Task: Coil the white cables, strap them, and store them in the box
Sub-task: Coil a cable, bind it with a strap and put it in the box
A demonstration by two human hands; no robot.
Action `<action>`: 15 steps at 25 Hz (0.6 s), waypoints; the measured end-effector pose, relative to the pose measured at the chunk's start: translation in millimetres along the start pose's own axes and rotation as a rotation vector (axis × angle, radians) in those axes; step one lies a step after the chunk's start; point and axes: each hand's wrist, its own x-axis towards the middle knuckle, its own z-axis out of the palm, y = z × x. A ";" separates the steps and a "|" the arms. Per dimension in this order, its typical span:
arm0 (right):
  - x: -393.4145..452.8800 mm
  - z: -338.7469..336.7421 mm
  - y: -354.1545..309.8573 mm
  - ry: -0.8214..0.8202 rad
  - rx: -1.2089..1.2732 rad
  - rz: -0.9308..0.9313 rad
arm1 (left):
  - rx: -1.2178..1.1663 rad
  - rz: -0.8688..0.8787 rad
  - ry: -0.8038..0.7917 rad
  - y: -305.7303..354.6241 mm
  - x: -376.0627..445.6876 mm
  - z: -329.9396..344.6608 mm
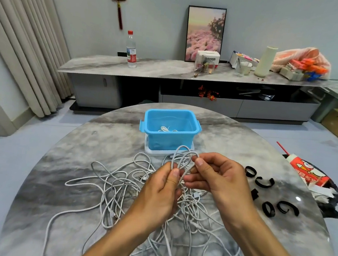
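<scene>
Round marble table [62, 158], white cables [117, 186] tangled across its near half. Blue box [170, 137] at far centre, one cable already inside. Black straps [262, 182] lie right. I'm mid-coil: left hand [158, 190] pinches the loops [183, 158], right hand [218, 180] pinches the top. Next, I judge: finish winding, then fetch a strap.

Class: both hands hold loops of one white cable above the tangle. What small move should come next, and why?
Probably wind another loop: the left hand pinches the coil, the right hand guides it, and cable trails into the tangle.
</scene>
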 end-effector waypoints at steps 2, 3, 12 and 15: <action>-0.8 3.1 3.3 0.007 -0.030 -0.044 | -0.044 -0.053 -0.051 -0.7 2.2 0.4; -0.6 3.4 3.7 0.019 -0.054 -0.062 | -0.092 -0.088 -0.087 -0.3 2.9 0.6; -2.8 2.6 13.7 -0.077 -0.314 -0.145 | -0.468 -0.115 0.002 12.2 6.6 -12.0; -8.0 -2.7 8.5 -0.749 -0.383 0.328 | -0.680 -0.104 0.163 24.9 13.8 -34.7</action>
